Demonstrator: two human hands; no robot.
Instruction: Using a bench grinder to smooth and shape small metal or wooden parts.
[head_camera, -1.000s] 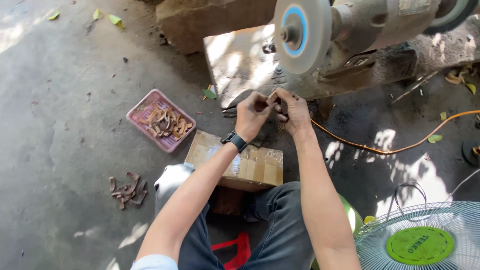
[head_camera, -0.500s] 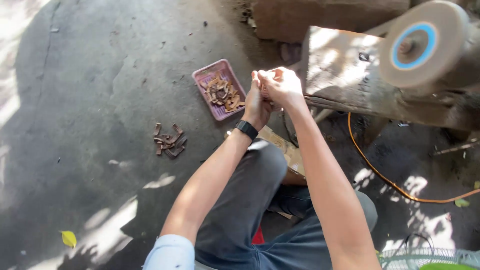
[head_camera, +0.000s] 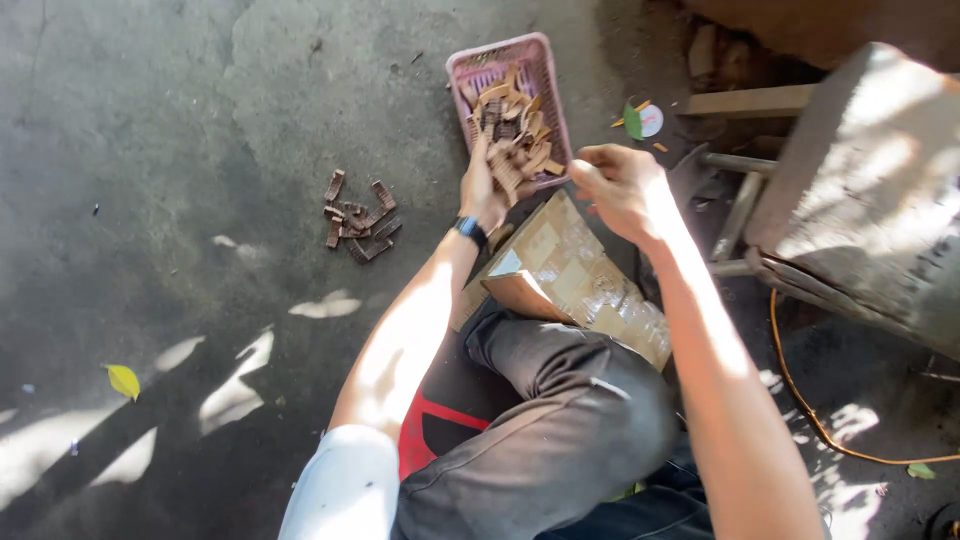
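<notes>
Over pink basket (head_camera: 497, 62), left hand (head_camera: 482, 187) loosely curled touching brown pieces (head_camera: 515, 140), right hand (head_camera: 622, 188) half-closed, seemingly empty

Likely an outdoor workshop — rough concrete floor (head_camera: 150, 150), orange cable (head_camera: 800, 400), basket (head_camera: 545, 60) of brown parts.

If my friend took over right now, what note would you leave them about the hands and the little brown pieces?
Left hand: reaching into the pink basket, fingers on the heap of small brown wooden pieces; whether it grips one is unclear.
Right hand: loosely curled above the cardboard box, beside the basket; nothing clearly held.
Small pile of darker pieces lies on the concrete floor, left of the basket.
Done: cannot tell beyond that pile set apart.
Left: the basket holds many pieces.
</notes>
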